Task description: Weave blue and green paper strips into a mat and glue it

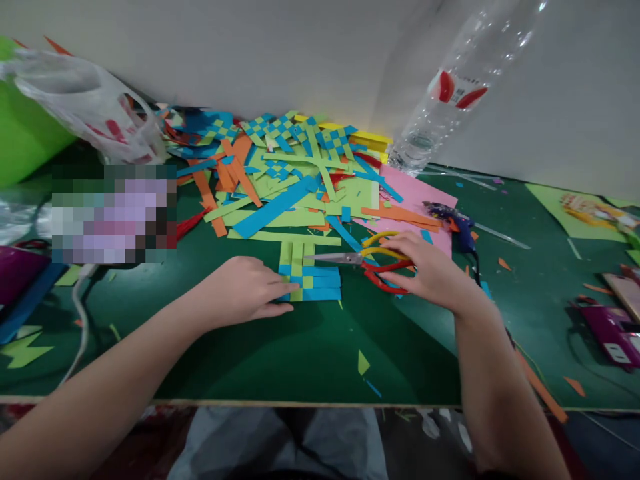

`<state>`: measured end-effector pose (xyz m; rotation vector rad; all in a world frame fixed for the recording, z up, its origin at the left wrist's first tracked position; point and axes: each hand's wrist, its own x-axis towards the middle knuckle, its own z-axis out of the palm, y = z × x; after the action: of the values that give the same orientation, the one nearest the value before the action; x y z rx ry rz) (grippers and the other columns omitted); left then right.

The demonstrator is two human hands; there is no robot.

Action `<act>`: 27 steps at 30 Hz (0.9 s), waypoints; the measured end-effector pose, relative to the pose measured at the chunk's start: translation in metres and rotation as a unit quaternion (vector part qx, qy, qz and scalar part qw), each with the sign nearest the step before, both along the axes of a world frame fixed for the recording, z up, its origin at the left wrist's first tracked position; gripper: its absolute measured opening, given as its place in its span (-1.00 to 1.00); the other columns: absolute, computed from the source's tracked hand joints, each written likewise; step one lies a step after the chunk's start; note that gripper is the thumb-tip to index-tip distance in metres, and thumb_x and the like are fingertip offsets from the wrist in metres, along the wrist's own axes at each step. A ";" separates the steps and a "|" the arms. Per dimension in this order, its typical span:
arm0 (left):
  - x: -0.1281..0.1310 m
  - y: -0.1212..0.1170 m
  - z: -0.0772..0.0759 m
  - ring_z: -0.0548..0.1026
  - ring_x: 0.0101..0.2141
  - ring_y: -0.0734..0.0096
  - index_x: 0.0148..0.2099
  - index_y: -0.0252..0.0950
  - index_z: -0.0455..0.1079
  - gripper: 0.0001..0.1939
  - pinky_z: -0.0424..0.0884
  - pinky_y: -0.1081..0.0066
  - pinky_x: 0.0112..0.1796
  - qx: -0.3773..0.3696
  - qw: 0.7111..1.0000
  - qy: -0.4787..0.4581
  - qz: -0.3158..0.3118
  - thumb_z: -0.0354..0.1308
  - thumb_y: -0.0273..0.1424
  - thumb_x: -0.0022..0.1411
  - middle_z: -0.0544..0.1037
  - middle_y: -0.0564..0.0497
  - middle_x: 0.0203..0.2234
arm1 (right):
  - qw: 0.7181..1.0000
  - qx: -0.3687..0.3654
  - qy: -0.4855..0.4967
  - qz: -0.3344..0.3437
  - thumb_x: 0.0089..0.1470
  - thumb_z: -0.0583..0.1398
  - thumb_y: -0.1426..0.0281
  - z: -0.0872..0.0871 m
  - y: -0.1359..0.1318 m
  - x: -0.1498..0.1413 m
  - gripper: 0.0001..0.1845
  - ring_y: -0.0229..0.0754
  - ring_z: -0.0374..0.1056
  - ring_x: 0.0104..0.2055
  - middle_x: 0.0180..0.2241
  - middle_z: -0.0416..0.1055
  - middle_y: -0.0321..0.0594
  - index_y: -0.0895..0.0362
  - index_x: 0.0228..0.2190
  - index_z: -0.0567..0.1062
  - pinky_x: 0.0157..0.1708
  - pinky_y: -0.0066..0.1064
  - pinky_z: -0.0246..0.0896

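Note:
A woven piece of blue and green paper strips (323, 292) lies flat on the table, with loose green strip ends pointing away from me and blue ends to the right. My left hand (245, 293) rests at its left side, fingers stretched out and fingertips touching the weave. Scissors (345, 258) with one yellow and one red handle are in my right hand (425, 270), its fingers at the handle loops. Their blades look closed or nearly so, pointing left over the green ends. Just beyond the weave, a long green strip (285, 237) lies crosswise.
A pile of paper strips and woven pieces (295, 167) covers the back. Behind it stand a plastic bottle (450, 93) and a plastic bag (100, 107). A blue glue gun (463, 230) lies right on pink paper (420, 190). A cable (80, 320) runs along the left.

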<state>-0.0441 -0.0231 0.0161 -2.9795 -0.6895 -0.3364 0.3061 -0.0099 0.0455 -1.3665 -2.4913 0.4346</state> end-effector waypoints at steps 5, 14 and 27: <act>0.001 -0.001 -0.001 0.57 -0.46 0.39 -0.07 -0.20 0.52 -0.70 0.26 0.36 -0.47 -0.007 1.000 0.010 0.012 0.04 -0.18 0.38 0.65 0.05 -0.42 | 0.999 -0.006 -0.010 0.042 0.16 0.22 0.24 -0.008 -0.001 -0.009 -0.58 0.10 0.30 0.15 0.07 0.35 -0.05 0.01 0.05 0.37 0.11 0.05 0.28; 0.001 -0.001 -0.001 0.54 -0.49 0.37 -0.08 -0.20 0.53 -0.67 0.22 0.35 -0.48 0.002 1.000 0.013 0.012 0.03 -0.14 0.38 0.64 0.05 -0.44 | 0.999 -0.032 -0.012 0.040 0.17 0.20 0.24 -0.016 0.001 -0.014 -0.55 0.08 0.34 0.08 0.05 0.33 -0.05 0.01 0.08 0.37 0.08 0.05 0.32; 0.002 -0.002 0.000 0.53 -0.49 0.37 -0.07 -0.23 0.52 -0.69 0.19 0.35 -0.48 -0.008 1.000 0.005 0.007 0.05 -0.18 0.38 0.64 0.02 -0.43 | 0.999 -0.004 -0.010 0.038 0.19 0.17 0.23 -0.023 0.005 -0.015 -0.57 0.07 0.35 0.05 0.02 0.31 -0.07 0.00 0.09 0.37 0.07 0.05 0.35</act>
<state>-0.0422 -0.0253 0.0160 -2.9883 -0.7146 -0.3162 0.2916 -0.0048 0.0228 -1.2896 -2.5674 0.4483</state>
